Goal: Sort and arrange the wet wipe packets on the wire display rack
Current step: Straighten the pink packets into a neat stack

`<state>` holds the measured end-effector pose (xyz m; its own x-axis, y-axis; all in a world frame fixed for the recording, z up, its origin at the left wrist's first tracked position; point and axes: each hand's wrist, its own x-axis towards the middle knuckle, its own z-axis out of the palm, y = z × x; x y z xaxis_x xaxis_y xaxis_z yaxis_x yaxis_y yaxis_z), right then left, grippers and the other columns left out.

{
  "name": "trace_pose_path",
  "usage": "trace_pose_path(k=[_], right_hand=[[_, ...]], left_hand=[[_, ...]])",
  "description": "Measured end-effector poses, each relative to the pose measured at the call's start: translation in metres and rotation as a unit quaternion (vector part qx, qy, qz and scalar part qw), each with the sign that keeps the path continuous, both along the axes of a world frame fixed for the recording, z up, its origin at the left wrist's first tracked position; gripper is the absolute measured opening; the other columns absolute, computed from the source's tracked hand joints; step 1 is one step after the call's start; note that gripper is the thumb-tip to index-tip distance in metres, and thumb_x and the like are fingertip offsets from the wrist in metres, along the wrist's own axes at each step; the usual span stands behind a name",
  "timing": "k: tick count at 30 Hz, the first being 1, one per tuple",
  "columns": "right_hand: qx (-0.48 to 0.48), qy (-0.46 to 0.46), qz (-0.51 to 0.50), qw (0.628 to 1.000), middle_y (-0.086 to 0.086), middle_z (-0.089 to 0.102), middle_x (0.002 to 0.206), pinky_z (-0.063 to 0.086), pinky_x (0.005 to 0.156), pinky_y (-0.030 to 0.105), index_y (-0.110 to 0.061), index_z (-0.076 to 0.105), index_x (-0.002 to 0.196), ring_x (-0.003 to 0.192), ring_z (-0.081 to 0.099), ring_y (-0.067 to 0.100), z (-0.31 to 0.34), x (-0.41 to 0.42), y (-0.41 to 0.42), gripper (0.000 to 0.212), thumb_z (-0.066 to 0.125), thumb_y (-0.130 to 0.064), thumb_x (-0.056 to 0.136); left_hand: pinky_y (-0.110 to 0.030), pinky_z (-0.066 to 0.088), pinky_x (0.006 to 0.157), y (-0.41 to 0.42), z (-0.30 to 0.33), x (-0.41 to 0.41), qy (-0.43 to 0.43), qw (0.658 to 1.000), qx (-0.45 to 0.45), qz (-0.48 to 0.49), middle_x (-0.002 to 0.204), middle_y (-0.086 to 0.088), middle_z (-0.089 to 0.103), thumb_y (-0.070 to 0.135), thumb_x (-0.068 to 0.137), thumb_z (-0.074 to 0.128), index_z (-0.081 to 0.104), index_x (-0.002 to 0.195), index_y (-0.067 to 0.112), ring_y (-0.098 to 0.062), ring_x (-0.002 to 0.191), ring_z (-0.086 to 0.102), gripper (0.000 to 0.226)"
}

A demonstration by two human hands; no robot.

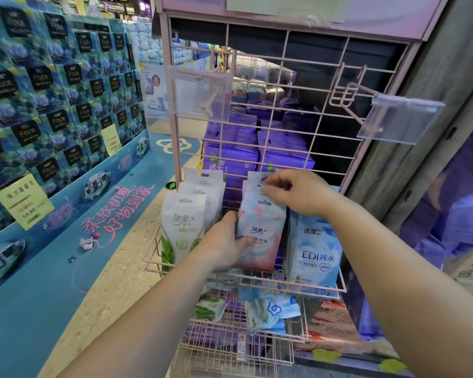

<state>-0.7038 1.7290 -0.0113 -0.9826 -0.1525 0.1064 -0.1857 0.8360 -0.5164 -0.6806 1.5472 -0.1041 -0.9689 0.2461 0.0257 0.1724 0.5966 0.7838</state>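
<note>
A pink wire display rack (284, 137) stands in front of me. On its shelf, a row of pink-and-white wet wipe packets (265, 222) stands in the middle. My left hand (227, 241) grips the front packet's left side and lower edge. At the tops of the packets behind it, my right hand (292, 195) pinches the hang tabs. Green-and-white packets (183, 227) stand in a row to the left. A blue packet (316, 252) stands to the right.
The lower wire basket (230, 339) holds loose blue packets (271, 312) and a green one (209, 309). Two clear price-tag holders (200, 94) (399, 118) hang on hooks above. Purple packs (257, 151) sit behind the grid. A blue tissue display (52, 105) fills the left.
</note>
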Motion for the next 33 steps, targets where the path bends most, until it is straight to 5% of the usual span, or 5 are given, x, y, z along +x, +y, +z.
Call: trace_pose_path(k=[4,13,23,26,33], right_hand=[[0.082,-0.008,0.044,0.996,-0.010,0.053,0.134,0.033,0.083,0.020,-0.029,0.052,0.131,0.116,0.050,0.008,0.000,0.004,-0.002,0.072,0.075,-0.054,0.067],[0.056,0.060,0.022,0.996,-0.004,0.053,0.137,0.036,0.093,0.025,-0.031,0.048,0.134,0.124,0.049,0.017,-0.001,0.006,-0.002,0.066,0.072,-0.046,0.075],[0.196,0.084,-0.013,0.977,-0.002,0.054,0.134,0.034,0.097,0.038,-0.036,0.039,0.139,0.122,0.043,0.026,-0.021,0.016,-0.005,0.070,0.063,-0.059,0.077],[0.181,0.089,-0.029,0.979,0.003,0.059,0.118,0.028,0.089,0.035,-0.036,0.033,0.142,0.120,0.039,0.025,-0.021,0.021,-0.002,0.081,0.062,-0.065,0.072],[0.115,0.170,-0.081,0.975,-0.001,0.042,0.147,0.027,0.106,0.043,-0.028,0.035,0.144,0.134,0.034,0.025,-0.026,0.058,-0.002,0.090,0.072,-0.059,0.068]], left_hand=[[-0.029,0.040,0.078,-0.002,0.005,-0.002,0.013,1.000,-0.010,0.008,0.115,-0.001,0.063,0.037,0.082,0.069,0.047,0.116,0.021,-0.022,0.103,0.058,0.043],[-0.040,0.049,0.091,-0.004,0.016,-0.009,0.012,0.999,0.029,0.012,0.115,-0.003,0.065,0.034,0.085,0.066,0.053,0.118,0.020,-0.024,0.103,0.060,0.039],[-0.032,0.040,0.099,0.006,-0.005,-0.003,-0.071,0.997,-0.008,-0.016,0.132,-0.004,0.056,0.032,0.085,0.065,0.033,0.141,0.019,-0.024,0.118,0.053,0.065],[-0.039,0.044,0.099,0.007,-0.005,-0.003,-0.093,0.996,-0.011,-0.011,0.127,-0.005,0.060,0.031,0.078,0.073,0.038,0.135,0.016,-0.023,0.113,0.057,0.068],[-0.033,0.041,0.100,0.000,0.007,0.020,-0.004,0.999,-0.029,0.037,0.141,-0.003,0.050,0.038,0.080,0.069,0.027,0.145,0.015,-0.023,0.124,0.049,0.081]])
